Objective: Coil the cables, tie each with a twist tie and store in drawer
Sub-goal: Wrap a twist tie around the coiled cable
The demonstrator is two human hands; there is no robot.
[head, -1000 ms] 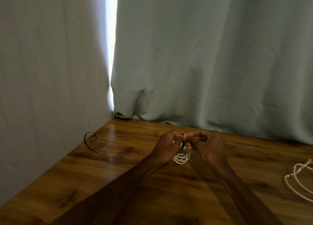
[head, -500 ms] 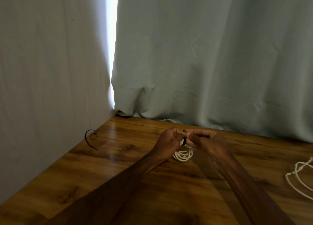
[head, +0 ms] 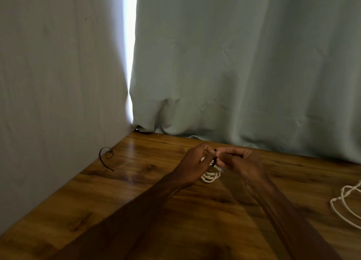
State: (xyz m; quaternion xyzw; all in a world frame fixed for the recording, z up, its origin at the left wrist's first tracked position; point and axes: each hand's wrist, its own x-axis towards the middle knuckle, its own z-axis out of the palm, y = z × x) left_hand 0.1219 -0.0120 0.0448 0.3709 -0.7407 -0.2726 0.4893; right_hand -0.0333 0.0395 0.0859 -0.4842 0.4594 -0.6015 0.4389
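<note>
A small coil of white cable hangs between my hands just above the wooden table. A black twist tie wraps the top of the coil. My left hand and my right hand meet fingertip to fingertip and both pinch the ends of that tie. The upper part of the coil is hidden behind my fingers. A second white cable lies loose on the table at the far right edge, partly cut off by the frame.
A spare black twist tie, curled into a loop, lies at the table's left edge against the pale curtain. Another curtain hangs along the table's back edge. No drawer is in view.
My hands stay together at the tie with only small finger shifts. The coil has lifted slightly and swung a little.
</note>
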